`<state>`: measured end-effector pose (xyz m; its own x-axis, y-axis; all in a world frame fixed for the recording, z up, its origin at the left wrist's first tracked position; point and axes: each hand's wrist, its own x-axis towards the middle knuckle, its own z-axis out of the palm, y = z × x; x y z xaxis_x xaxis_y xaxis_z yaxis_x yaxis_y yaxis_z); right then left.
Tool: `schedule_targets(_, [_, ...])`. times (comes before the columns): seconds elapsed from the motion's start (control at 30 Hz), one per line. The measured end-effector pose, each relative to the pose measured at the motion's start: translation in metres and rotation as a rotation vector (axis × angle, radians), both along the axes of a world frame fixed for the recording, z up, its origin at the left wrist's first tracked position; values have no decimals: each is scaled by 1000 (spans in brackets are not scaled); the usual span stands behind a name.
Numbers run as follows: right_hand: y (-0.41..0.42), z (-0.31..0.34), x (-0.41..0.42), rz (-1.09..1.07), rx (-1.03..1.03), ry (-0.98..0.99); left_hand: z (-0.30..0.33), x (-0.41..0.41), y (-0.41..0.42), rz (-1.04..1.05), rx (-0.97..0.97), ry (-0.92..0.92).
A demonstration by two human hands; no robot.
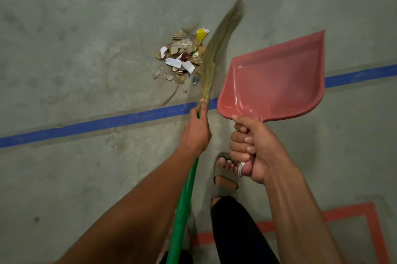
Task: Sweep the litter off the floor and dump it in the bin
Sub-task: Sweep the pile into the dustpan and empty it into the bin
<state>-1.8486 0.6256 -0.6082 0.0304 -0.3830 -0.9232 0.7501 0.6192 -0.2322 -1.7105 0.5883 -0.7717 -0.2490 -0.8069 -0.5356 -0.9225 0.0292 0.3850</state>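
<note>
Left hand [196, 132] is wrapped round the green-handled grass broom [217, 48] right where the bristles start, right hand [255, 147] clenched on the pink dustpan [277, 78] handle, litter pile [182, 57] sitting on the concrete floor [75, 38] just left of the bristles, beyond the blue tape line [96, 124].

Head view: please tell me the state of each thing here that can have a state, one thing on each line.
Broom: held by the left hand, bristles beside the litter, blurred.
Dustpan: empty, held up off the floor by the right hand.
Litter: gathered in one pile on the floor, not yet in the dustpan.
Blue line: lies on the floor, nearer than the pile.
</note>
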Motion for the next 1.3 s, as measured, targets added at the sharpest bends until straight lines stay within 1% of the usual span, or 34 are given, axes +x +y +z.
schedule_targets(0.13, [12, 1, 20, 70, -2, -1, 11, 45, 2, 3, -129, 115])
schedule_targets(0.2, [16, 0, 29, 92, -9, -16, 12, 66, -9, 44, -182, 110])
schedule_targets(0.27, [15, -1, 36, 114, -32, -38, 7, 85, -29, 124, -212, 51])
schedule_targets(0.37, [9, 0, 40, 120, -68, -62, -3, 105, -66, 263, -170, -41])
schedule_targets(0.43, [6, 0, 44, 127, -76, -68, -10, 117, -85, 313, -108, -117])
schedule_targets(0.5, [4, -1, 48, 135, -72, -73, -16, 129, -96, 302, -22, -200])
schedule_targets(0.57, [2, -3, 50, 140, -68, -65, -23, 136, -98, 220, 36, -249])
schedule_targets(0.7, [-2, -6, 53, 137, -58, -58, -30, 140, -77, 71, 46, -192])
schedule_targets(0.83, [0, -14, 58, 173, -36, -37, -23, 145, -47, 50, -90, -107])
schedule_targets(0.97, [5, -19, 59, 171, -20, -17, -19, 152, -31, 67, -110, -68])
schedule_targets(1.03, [6, -20, 62, 161, -12, -19, -16, 156, -27, 103, -127, -38])
schedule_targets(1.2, [12, -22, 71, 185, -2, -22, -8, 169, -15, 303, -229, 9])
schedule_targets(1.3, [17, -24, 75, 175, 10, -26, -19, 183, -9, 439, -147, -33])
